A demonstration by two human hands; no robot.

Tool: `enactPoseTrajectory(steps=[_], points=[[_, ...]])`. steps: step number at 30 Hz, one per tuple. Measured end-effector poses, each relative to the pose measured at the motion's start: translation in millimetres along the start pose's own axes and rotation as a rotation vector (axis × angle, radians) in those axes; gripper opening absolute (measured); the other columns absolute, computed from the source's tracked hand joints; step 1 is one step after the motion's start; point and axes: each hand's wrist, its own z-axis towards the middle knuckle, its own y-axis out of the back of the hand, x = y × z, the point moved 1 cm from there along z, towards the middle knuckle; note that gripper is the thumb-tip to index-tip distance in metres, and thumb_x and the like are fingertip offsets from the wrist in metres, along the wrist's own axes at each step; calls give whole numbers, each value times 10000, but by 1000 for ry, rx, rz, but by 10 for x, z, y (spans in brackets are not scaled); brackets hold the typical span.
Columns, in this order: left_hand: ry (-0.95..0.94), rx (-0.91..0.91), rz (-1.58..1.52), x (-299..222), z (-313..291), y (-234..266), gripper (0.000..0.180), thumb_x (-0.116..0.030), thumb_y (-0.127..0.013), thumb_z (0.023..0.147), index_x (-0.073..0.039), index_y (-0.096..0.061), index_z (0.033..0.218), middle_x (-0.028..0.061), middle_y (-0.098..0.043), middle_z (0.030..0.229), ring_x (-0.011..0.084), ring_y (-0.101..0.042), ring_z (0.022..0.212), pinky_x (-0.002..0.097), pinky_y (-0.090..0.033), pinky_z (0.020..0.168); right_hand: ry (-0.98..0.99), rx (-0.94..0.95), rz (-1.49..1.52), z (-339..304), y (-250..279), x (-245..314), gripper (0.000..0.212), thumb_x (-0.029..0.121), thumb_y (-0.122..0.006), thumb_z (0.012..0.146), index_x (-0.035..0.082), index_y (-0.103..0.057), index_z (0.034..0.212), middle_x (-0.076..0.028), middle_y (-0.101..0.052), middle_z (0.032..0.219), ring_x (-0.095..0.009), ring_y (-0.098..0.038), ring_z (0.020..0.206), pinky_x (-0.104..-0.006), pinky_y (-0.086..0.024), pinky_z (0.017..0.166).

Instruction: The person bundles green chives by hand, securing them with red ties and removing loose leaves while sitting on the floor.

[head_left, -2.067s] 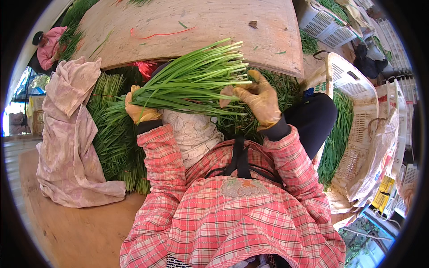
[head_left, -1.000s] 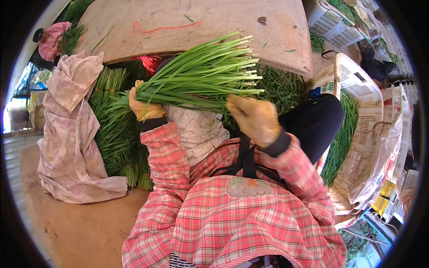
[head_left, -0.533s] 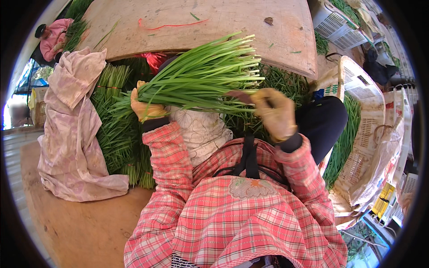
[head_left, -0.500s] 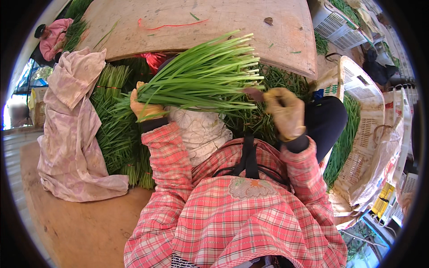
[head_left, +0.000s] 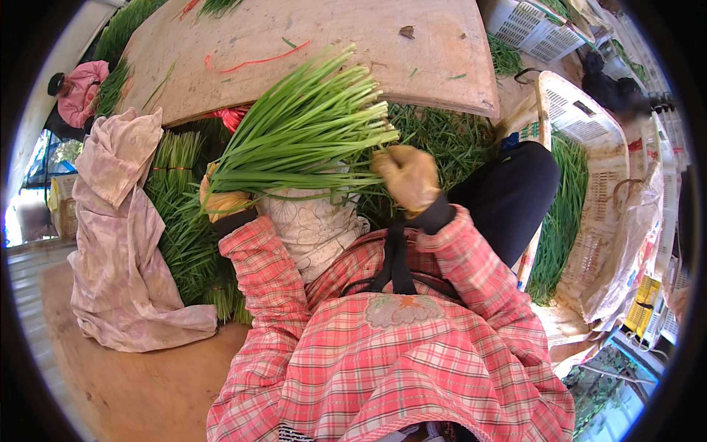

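Note:
A fanned bunch of green chives (head_left: 302, 132) lies across my lap, pale cut ends to the upper right. My left hand (head_left: 227, 200), in a yellowish glove, is closed round its leafy side at the left. Beside the pale ends is my right hand (head_left: 409, 177), also gloved. Its fingers are drawn together at the lowest stems; what they pinch is hidden. Beneath the bunch a white patterned cloth (head_left: 313, 232) covers my leg. Loose green leaves (head_left: 442, 144) are heaped beyond my right hand.
A wooden board (head_left: 331, 33) spans the far side, with a red string (head_left: 265, 61) on it. Tied chive bundles (head_left: 177, 177) sit at the left beside a draped pinkish cloth (head_left: 121, 236). White crates (head_left: 589, 169) holding greens stand at the right. A person in pink (head_left: 81, 92) sits far left.
My right hand has moved left, from beyond the stem ends to right against them. The bunch is now tilted more steeply, its pale ends higher. The whole view has shifted slightly.

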Motion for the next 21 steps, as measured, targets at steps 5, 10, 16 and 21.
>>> enactPoseTrajectory(steps=[5,10,16,21], points=[[-23,-41,110,-22,22,212,403,-309,-435,936,30,-585,1093,184,-621,1094,304,-619,945,468,-522,813,-81,-50,-651,57,820,-689,251,296,-612,801,69,-670,709,-154,-625,657,-312,-621,618,-415,-491,571],[-624,97,1567,-4,155,591,393,-305,-471,915,28,-586,1091,197,-624,1079,313,-626,928,458,-525,809,196,98,-294,130,511,-327,471,298,-729,749,-52,-620,1045,-201,-644,1029,-279,-643,875,-350,-506,740],[-13,5,298,113,-46,-149,427,-347,-452,915,-26,-544,1182,121,-564,1215,248,-563,1065,416,-453,908,-291,542,576,198,-112,222,425,329,-691,814,-7,-639,1070,-73,-670,942,-139,-595,859,-279,-459,762],[-30,211,498,92,106,235,401,-348,-408,935,-72,-533,1198,73,-561,1233,205,-546,1076,347,-428,926,-197,482,647,108,-175,3,320,259,-671,828,-7,-674,1006,-87,-688,900,-142,-599,773,-296,-474,710]])
